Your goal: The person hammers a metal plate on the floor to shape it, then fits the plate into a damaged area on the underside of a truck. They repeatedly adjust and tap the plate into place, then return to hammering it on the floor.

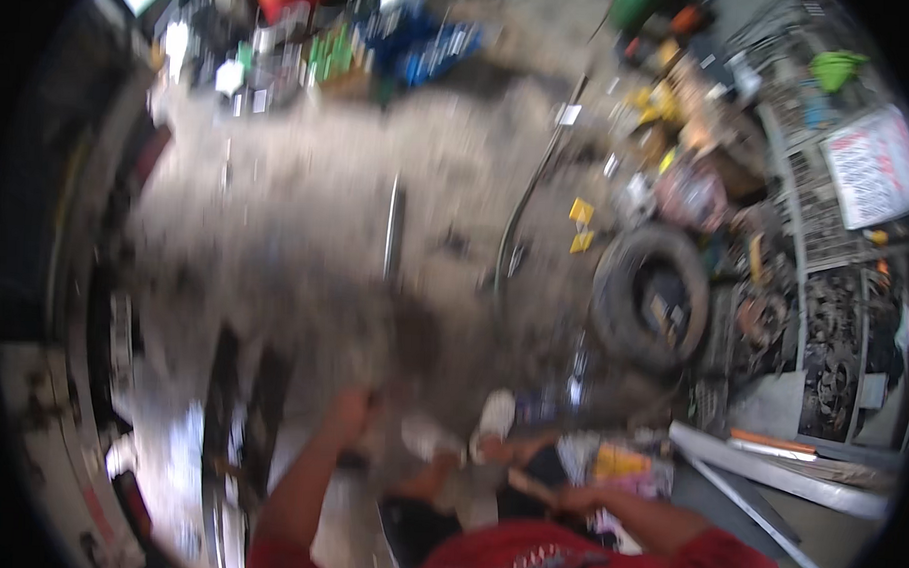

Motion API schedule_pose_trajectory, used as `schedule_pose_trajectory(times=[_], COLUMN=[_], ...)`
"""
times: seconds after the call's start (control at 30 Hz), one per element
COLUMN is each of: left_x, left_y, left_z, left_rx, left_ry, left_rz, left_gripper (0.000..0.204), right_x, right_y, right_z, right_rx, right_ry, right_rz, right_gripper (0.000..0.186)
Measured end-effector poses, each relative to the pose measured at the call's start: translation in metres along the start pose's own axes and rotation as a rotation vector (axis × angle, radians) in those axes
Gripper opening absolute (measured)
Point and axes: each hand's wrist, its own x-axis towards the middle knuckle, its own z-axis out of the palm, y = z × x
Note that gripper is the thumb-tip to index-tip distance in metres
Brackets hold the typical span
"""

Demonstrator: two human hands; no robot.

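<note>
Your body: you look down over your red shirt [565, 563] at a blurred workshop floor; both forearms come in from the lower edge.
Right hand [579, 501]: your grip is curled around a short pale stick-like handle [528, 484], which juts to the left of your fist; blur hides what kind of tool it is.
Left hand [353, 409]: it is stretched forward and down to a dark upright shape [245, 417] just left of it; I cannot tell whether your grip is wide or narrow, or whether it touches anything.
Feet: your white shoes [495, 416] sit between the two hands, just beyond your knees, on the dusty floor.
Near right: yellow and white papers or packets [619, 460] lie just beside your right hand, and pale flat bars [769, 465] slant along the floor further right.
Middle right: a black tyre [649, 296] lies flat on the ground, with two small yellow pieces [581, 223] just beyond it.
Middle: a thin metal rod [389, 227] and a long curved dark strip [527, 201] lie on the grey dusty floor [308, 179], well apart from your hands.
Far right: metal racks [827, 227] hold dark parts, with a white printed sheet [874, 163] and a green item [835, 67] above.
Far edge: a jumble of green, blue and orange containers [383, 46] lines the top.
</note>
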Motion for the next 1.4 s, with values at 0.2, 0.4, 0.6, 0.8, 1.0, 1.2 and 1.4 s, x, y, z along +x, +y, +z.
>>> schedule_pose_trajectory(times=[0.2,0.4,0.6,0.8,1.0,1.2,1.4], left_x=[0.104,0.188,0.259,0.311,0.354,0.420,0.459], left_y=[-0.116,-0.228,-0.259,-0.276,-0.221,-0.204,-0.229], left_z=[0.105,0.153,0.159,0.165,0.187,0.258,0.312], left_rx=[-0.168,-0.665,-0.819,-0.682,0.114,0.722,0.730], left_ry=[0.193,0.338,0.272,0.286,0.466,0.489,0.341], left_rz=[-0.242,-0.372,-0.357,-0.267,-0.014,0.298,0.449], left_gripper=[0.047,0.056,0.053,0.045,0.047,0.058,0.064], right_x=[0.130,0.341,0.480,0.533,0.537,0.522,0.505], right_y=[-0.059,-0.061,-0.084,-0.104,-0.102,-0.106,-0.033], right_z=[-0.118,-0.192,-0.246,-0.280,-0.256,-0.285,-0.286], right_rx=[-0.245,-0.419,-0.251,-0.067,0.249,0.356,0.154], right_ry=[0.423,0.434,0.281,0.368,0.498,0.483,0.737], right_rz=[0.061,0.003,-0.047,0.044,-0.019,-0.012,-0.146], right_gripper=[0.051,0.052,0.045,0.029,0.026,0.027,0.045])
